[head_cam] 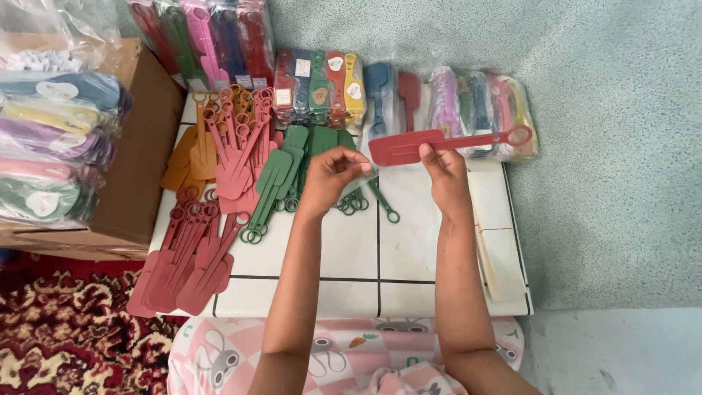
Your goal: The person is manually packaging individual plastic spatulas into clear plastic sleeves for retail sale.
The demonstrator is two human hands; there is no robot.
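Head view: right hand [441, 162] at frame centre pinches a red spatula [439, 143] near its blade end, fingers clamped on it, held level above a white board [409, 256]. The ringed handle points right, toward the bagged bundles [479, 102] at upper right. Left hand [333, 172] sits just left of the blade, fingers curled together; something thin may be pinched at the fingertips, too small to tell.

Under the left hand lies a green pile [292, 172]; orange pile [194, 150] and light red pile [238, 146] lie left of it, dark red pile [186, 256] at lower left. A cardboard box [139, 146] with bagged stock fills the left edge.

Risk, judged: the grip is far off the spatula's middle, so the long handle could tip or swing and slip out. The left forearm hangs close over the green pile; a careless sweep could scatter it or mix colours.
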